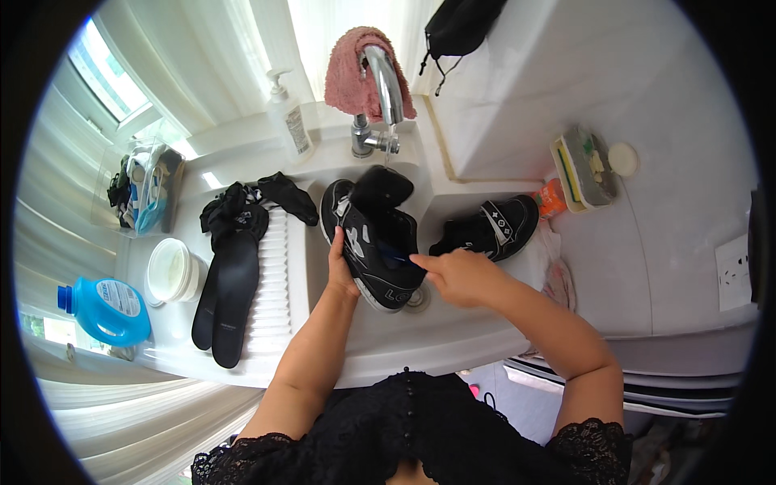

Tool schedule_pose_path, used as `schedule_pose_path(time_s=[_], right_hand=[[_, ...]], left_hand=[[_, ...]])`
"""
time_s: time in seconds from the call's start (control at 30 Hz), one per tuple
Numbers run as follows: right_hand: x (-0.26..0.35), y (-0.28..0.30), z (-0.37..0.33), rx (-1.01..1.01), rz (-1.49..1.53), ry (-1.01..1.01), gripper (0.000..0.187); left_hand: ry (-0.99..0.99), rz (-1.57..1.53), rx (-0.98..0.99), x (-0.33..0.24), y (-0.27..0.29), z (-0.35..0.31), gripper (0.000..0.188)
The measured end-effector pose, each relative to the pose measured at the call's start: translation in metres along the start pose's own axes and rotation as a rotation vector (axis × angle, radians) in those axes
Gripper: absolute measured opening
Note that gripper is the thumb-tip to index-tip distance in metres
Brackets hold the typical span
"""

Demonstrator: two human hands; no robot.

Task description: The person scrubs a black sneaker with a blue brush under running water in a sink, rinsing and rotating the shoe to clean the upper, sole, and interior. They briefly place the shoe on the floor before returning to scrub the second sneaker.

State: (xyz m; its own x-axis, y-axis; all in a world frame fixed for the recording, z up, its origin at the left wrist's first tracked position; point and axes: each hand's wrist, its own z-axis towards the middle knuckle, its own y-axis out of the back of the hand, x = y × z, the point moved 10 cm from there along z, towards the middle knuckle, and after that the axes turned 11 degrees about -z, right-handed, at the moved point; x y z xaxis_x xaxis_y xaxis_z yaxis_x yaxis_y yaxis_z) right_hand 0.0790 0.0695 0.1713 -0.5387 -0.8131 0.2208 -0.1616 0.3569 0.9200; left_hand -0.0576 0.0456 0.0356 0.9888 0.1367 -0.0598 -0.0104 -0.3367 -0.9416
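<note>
Over the white sink (pixel 364 347), near the tap (pixel 386 90), one black shoe (pixel 356 252) is held, its side clasped by the left grip (pixel 343 271)! A blue handle (pixel 398 258), mostly hidden inside, is apparently held by the closed right grip (pixel 457 276). Ideally now, the shoe should be braced firmly, strokes kept short, and the raised flap (pixel 381 187) kept clear.

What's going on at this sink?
A person holds a black sneaker with white markings in the left-hand grip, over the white sink basin. The right-hand grip is at its opening and appears to hold a slim, dark-blue object, mostly hidden inside. A second black-and-white sneaker rests to the right. Two flat black insoles lie on the left, beside a white ridged washboard surface.
</note>
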Motion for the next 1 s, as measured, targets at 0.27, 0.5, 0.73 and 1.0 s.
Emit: schedule_pose_path(time_s=[0.27,0.5,0.73,1.0], right_hand=[[-0.013,0.003,0.022,-0.109,-0.011,-0.175,0.038],[0.010,0.020,-0.014,0.010,0.138,0.040,0.040],[0.001,0.009,0.051,-0.296,-0.017,-0.273,0.042],[0.009,0.012,0.016,-0.076,-0.011,-0.098,0.038]], left_hand=[[0.057,0.109,-0.039,0.013,0.019,0.004,0.061],[-0.078,0.070,0.057,-0.014,0.014,0.005,0.070],[0.070,0.078,0.063,0.022,0.004,0.003,0.067],[-0.045,0.078,0.053,0.003,0.011,0.009,0.069]])
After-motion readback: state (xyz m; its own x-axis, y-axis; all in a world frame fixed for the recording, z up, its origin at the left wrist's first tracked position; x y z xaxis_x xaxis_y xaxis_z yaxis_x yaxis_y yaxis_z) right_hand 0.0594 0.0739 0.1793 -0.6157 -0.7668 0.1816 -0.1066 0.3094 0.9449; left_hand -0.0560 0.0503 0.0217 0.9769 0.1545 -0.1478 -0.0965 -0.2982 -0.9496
